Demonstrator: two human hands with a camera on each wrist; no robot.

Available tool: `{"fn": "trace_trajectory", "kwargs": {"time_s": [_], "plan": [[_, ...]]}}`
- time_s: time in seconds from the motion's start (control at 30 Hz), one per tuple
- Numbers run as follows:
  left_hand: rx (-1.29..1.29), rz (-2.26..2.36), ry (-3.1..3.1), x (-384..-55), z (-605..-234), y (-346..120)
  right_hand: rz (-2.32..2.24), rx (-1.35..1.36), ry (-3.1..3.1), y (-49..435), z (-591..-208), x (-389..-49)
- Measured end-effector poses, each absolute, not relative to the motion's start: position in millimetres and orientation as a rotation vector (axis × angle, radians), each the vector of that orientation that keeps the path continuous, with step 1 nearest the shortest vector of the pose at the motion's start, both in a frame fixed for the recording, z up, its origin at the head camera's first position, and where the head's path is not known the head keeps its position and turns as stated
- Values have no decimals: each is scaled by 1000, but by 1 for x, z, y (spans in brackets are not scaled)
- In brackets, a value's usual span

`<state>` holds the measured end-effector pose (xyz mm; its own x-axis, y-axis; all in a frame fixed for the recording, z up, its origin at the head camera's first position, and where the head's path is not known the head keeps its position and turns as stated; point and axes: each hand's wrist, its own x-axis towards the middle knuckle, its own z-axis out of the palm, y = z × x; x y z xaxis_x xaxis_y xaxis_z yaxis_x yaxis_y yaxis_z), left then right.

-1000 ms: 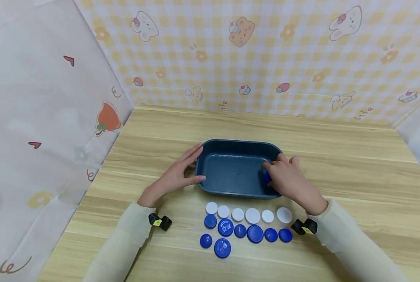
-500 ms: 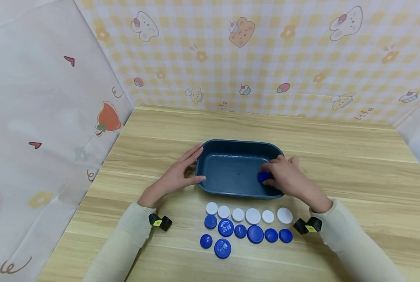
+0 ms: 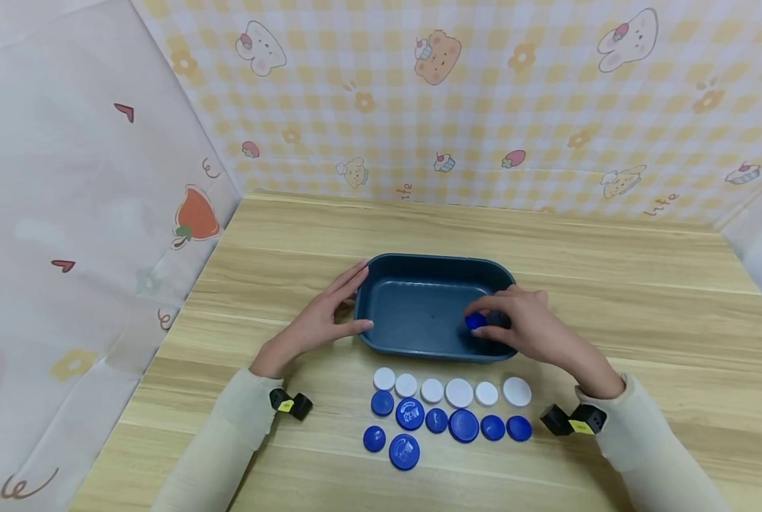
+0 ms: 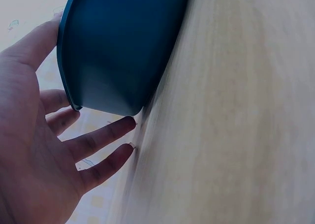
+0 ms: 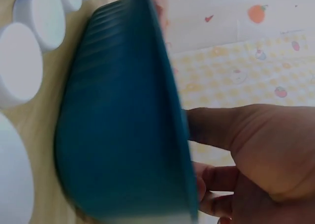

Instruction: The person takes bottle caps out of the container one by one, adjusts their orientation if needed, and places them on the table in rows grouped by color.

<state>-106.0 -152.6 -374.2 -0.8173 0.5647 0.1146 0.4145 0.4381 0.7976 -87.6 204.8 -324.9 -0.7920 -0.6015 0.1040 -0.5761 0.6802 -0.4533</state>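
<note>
A dark teal plastic basin (image 3: 432,353) stands on the table between the two hands. The left hand (image 3: 320,318) rests at its left end, thumb and fingers spread along the rim. In the left wrist view that hand's fingers (image 4: 98,135) are extended beside the basin's outer wall (image 4: 113,51). Reaching over the basin's right end, the right hand (image 3: 528,323) pinches a blue bottle cap (image 3: 475,321) between thumb and fingers, low inside it. The right wrist view shows the hand (image 5: 266,155) behind the basin wall (image 5: 123,111), which hides the cap and fingertips.
In front of the basin lies a row of several white caps (image 3: 459,392). Behind it is a row of several blue caps (image 3: 463,425), nearer the person, with two more blue caps (image 3: 404,451) closer still. A patterned cloth (image 3: 381,99) hangs behind the wooden table (image 3: 643,299).
The right hand has shifted slightly left within the basin, its cap now more visible between thumb and fingers, while its wrist has moved right. The left hand has stayed put.
</note>
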Motion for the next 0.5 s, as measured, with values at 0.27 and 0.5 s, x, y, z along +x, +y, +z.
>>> {"fn": "trace_trajectory", "kwargs": {"time_s": [0.27,0.5], "plan": [[857,1333,2507,-105,-375,-151,-794,-1061,2781,206,-313,-76],[870,1316,2522,-107,-375,-152,-817,-1149,2791,204,-304,-62]]}}
